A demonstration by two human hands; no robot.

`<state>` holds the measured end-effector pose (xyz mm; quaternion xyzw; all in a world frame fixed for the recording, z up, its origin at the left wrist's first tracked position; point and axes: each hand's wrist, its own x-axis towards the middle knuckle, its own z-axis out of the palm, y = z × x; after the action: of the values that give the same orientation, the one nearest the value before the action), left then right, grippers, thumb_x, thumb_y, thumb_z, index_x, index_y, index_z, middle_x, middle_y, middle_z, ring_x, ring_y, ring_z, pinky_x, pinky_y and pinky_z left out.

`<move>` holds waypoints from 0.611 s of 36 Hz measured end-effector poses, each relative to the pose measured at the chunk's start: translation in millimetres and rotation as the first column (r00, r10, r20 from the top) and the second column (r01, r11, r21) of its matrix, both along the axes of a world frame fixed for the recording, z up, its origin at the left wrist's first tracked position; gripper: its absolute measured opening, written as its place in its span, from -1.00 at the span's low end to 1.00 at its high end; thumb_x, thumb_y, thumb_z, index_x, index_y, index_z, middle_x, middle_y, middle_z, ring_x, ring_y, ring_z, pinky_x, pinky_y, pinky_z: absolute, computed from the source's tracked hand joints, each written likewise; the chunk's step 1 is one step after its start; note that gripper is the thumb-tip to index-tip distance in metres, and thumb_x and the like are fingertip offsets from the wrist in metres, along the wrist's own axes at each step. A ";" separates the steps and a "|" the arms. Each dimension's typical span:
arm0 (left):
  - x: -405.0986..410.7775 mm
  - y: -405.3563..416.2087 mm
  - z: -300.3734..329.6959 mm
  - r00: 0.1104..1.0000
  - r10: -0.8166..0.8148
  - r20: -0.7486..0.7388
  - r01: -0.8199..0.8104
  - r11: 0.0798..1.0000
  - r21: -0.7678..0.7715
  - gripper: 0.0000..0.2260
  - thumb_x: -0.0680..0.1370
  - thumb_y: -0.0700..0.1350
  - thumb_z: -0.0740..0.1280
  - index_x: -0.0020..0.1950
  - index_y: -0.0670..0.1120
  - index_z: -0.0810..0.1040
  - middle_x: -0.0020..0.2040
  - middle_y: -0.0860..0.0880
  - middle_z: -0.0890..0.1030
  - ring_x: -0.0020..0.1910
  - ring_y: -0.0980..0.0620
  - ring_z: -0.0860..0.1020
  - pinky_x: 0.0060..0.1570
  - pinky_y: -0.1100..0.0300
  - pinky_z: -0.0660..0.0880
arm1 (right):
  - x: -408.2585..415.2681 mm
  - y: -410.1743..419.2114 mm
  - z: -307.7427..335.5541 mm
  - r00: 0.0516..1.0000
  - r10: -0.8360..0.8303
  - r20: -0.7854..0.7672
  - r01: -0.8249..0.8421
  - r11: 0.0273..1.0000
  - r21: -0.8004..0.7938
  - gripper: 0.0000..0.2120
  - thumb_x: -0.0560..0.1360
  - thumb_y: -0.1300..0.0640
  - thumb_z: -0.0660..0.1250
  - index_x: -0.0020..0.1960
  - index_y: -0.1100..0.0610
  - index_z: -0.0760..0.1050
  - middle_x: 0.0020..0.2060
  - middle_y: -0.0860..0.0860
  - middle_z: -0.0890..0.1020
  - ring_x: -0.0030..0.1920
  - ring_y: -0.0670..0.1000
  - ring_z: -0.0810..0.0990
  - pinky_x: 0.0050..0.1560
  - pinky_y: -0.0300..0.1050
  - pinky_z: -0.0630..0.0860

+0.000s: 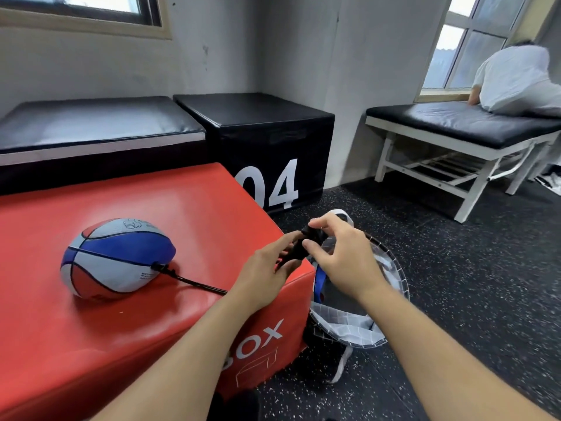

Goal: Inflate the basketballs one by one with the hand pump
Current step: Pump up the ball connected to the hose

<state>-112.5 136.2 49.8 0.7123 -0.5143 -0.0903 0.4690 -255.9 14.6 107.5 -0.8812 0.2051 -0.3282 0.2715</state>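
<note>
Head view, and both hands meet over the near right corner of the red box [127,314]. The left hand [267,268] has its fingers curled round the lower body of the black hand pump [303,246], clamped on it. The right hand [340,256] pinches the pump's upper end, thumb and forefinger closed on the black handle, the other fingers bent loosely above. A thin black hose [194,282] runs from under the left wrist across the red top to the basketball [117,258], and its tip sits at the ball's valve. That ball, in red, white and blue panels, lies on the box top well left of the hands, visibly soft and squashed flat. Beside the box on the speckled black floor [470,284] stands an open checked bag [349,326], just under the right forearm. Behind the red box sits a black box [258,129] marked 04. At far right a person in white [516,80] leans on a padded bench [455,123] by the window
</note>
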 end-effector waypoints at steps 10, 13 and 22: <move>-9.9 -6.0 0.7 0.996 -0.013 0.087 0.007 0.997 0.072 -0.42 0.64 -0.17 0.43 0.45 0.43 0.39 0.20 0.17 0.65 0.19 0.10 0.62 0.24 -0.07 0.59 | -40.7 -20.3 21.9 0.978 -0.049 0.203 0.019 0.988 0.150 -0.77 0.53 0.10 0.54 0.13 -0.11 0.63 -0.02 -0.17 0.70 0.04 -0.14 0.67 0.01 -0.20 0.62; -10.7 -8.1 -1.0 0.994 -0.027 0.108 0.019 0.997 0.081 -0.42 0.64 -0.15 0.43 0.44 0.47 0.38 0.19 0.20 0.64 0.19 0.10 0.62 0.24 -0.08 0.58 | -59.5 -26.3 38.4 0.938 -0.083 0.336 0.014 0.979 0.204 -0.79 0.54 0.15 0.53 0.12 -0.09 0.64 -0.05 -0.09 0.72 -0.04 -0.10 0.73 -0.13 -0.20 0.64; -11.3 -12.2 -2.9 0.994 -0.033 0.104 0.026 0.997 0.069 -0.42 0.64 -0.15 0.43 0.44 0.46 0.39 0.16 0.20 0.64 0.16 0.10 0.62 0.22 -0.06 0.58 | -73.9 -32.4 40.2 0.917 -0.143 0.373 0.087 0.983 0.164 -0.74 0.59 0.11 0.48 0.27 0.00 0.67 0.11 -0.20 0.71 -0.05 -0.20 0.69 -0.05 -0.31 0.63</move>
<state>-123.8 124.1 46.9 0.7239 -0.5455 -0.0768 0.4154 -329.8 -17.8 147.6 -0.7646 0.2226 -0.4937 0.3495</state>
